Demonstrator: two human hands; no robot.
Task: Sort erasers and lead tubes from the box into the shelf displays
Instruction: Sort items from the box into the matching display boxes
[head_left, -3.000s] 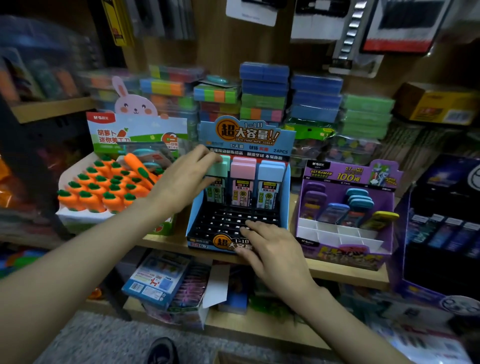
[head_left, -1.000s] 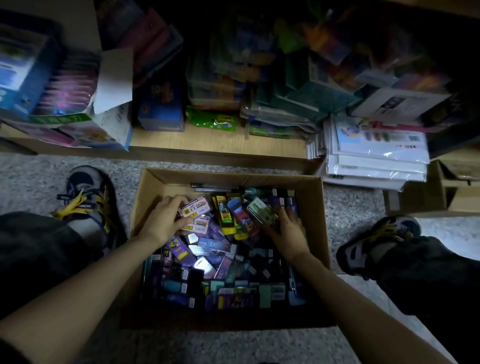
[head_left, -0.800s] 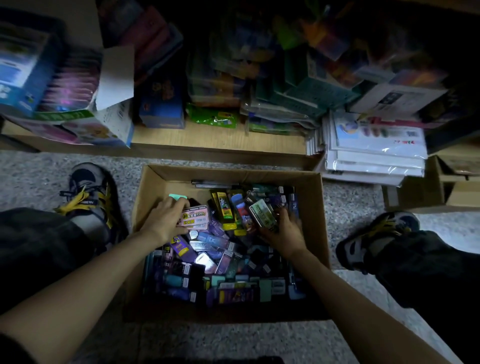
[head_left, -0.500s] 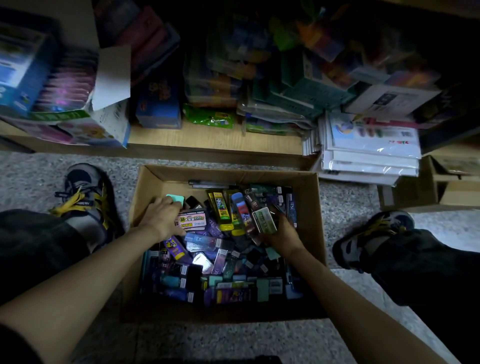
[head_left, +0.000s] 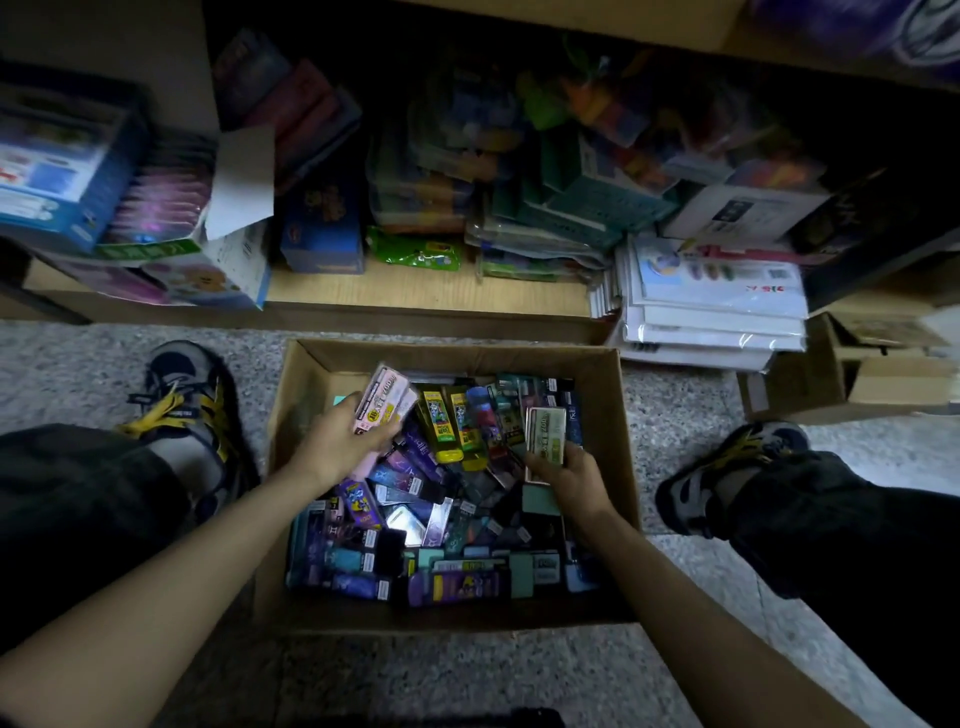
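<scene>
L hand (head_left: 337, 441) gripping pink packs (head_left: 383, 399), R hand (head_left: 569, 470) gripping green packs (head_left: 544, 434), both inside cardboard box (head_left: 618, 405) walls, shoes flanking

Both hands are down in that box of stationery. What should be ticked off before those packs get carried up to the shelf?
1. Left hand has a firm hold on the pink packs: ok, its fingers are curled round them.
2. Right hand has a firm hold on the green-labelled packs: ok.
3. Both handfuls are free of the heap in the cardboard box: cannot tell.
4. Goods held are known to be erasers or lead: cannot tell, the print is blurred.
5. Target shelf displays are in sight: not ok, they are out of view.
</scene>
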